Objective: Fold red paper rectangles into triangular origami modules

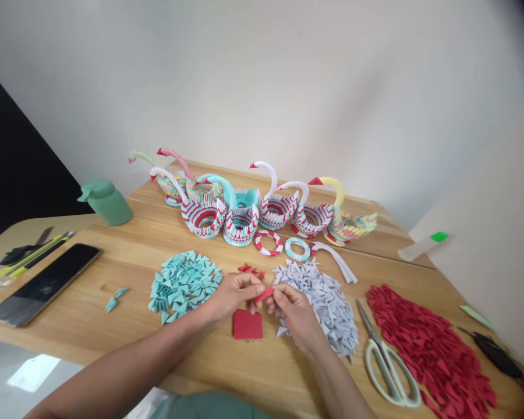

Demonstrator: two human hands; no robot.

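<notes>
A small folded red paper piece (264,295) is pinched between my two hands above the table. My left hand (237,294) grips its left side and my right hand (290,304) its right side, both with closed fingers. Just below lies a stack of red paper (247,325). Behind my hands are several small folded red pieces (251,269). To the left spreads a pile of teal folded paper triangles (184,284); a pile of pale lilac triangles (327,302) lies to the right, partly behind my right hand.
Several paper swans (240,224) stand at the back, with a red-and-white ring (268,243), a teal-and-white ring (297,249) and a white neck piece (338,259) before them. Scissors (386,364) and red triangles (432,349) lie right; a phone (46,284) and green jug (109,202) are left.
</notes>
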